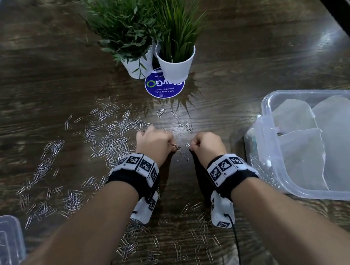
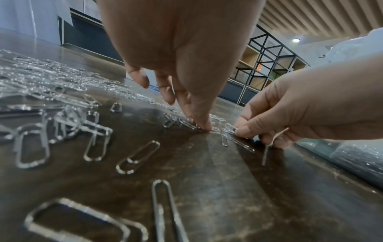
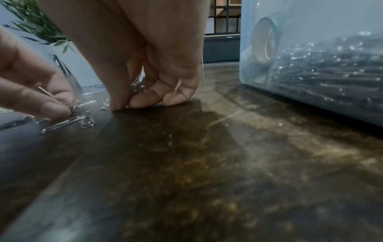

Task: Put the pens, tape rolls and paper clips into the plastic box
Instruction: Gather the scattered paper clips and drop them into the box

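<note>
**Both hands pinching clips at table centre**

Paper clips [image 1: 107, 138] lie scattered from 7 to 11 o'clock. Left hand [image 1: 154, 142], fingers curled, pinches a clip on the table [image 1: 237, 59]. Right hand [image 1: 208, 146], curled, pinches another, seemingly holding several. Plastic box [image 1: 307, 195] at 3 o'clock holds clips and a tape roll [image 3: 264, 43].

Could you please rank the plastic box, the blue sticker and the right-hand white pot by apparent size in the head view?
1. Plastic box, clearly largest, though it lies nearer the camera.
2. White pot and blue sticker: they look alike; the pot hides part of the sticker, so I won't rank them.
</note>
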Demonstrator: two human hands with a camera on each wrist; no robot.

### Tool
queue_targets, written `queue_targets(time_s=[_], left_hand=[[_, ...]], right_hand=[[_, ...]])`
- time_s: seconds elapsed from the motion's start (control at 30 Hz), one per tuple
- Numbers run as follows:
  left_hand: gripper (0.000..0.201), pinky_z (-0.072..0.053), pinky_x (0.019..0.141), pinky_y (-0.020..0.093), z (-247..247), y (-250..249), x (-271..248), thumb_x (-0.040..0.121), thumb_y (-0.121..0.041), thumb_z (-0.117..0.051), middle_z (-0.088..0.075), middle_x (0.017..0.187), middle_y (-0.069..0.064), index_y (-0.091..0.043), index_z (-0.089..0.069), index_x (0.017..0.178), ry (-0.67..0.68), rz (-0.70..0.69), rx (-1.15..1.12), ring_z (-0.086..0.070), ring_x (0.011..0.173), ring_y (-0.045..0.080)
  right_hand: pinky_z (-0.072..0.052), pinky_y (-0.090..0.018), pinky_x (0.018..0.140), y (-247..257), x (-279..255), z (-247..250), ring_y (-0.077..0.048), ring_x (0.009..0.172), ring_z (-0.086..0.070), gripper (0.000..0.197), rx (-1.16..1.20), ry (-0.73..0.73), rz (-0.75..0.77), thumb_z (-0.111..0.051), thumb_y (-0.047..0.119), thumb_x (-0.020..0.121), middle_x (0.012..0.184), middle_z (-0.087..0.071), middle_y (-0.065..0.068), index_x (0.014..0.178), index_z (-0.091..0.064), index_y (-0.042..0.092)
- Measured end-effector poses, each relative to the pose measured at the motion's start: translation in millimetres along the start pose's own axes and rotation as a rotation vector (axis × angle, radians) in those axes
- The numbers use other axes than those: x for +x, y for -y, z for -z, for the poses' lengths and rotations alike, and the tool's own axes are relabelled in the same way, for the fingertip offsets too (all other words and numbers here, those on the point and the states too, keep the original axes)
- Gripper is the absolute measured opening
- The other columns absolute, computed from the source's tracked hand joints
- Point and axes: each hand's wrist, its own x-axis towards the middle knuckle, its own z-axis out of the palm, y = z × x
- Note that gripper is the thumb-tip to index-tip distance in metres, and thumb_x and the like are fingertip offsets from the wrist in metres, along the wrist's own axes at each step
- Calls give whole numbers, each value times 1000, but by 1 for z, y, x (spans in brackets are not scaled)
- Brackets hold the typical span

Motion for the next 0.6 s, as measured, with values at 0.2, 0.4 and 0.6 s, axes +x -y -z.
queue_targets(time_s=[0.2, 0.4, 0.6], left_hand=[[20, -28, 91, 40, -4, -6, 0, 92, -40, -54, -60, 112, -7, -26, -63, 103, 60, -10, 164, -40, 114, 18], [18, -27, 90, 38, -2, 2, -10, 95, -40, -50, -57, 111, -10, -26, -60, 101, 31, 0, 139, -39, 111, 16], [15, -31, 97, 36, 28, 17, -43, 96, -41, -45, -48, 99, -13, -30, -55, 93, 57, 101, -13, -42, 105, 11]], right_hand=[[-44, -30, 94, 13, 12, -1, -21, 90, -53, 10, -177, 249, -64, -58, 18, 95, 115, -66, -7, 94, -62, 9], [-43, -30, 94, 10, -14, 0, -28, 115, -57, 26, -402, 254, 131, -48, 5, 97, 124, -61, -14, 118, -63, 3], [-40, -24, 94, 8, -70, 15, -23, 114, -56, 24, -245, 202, 189, -47, 12, 100, 124, -58, -12, 117, -62, 4]])
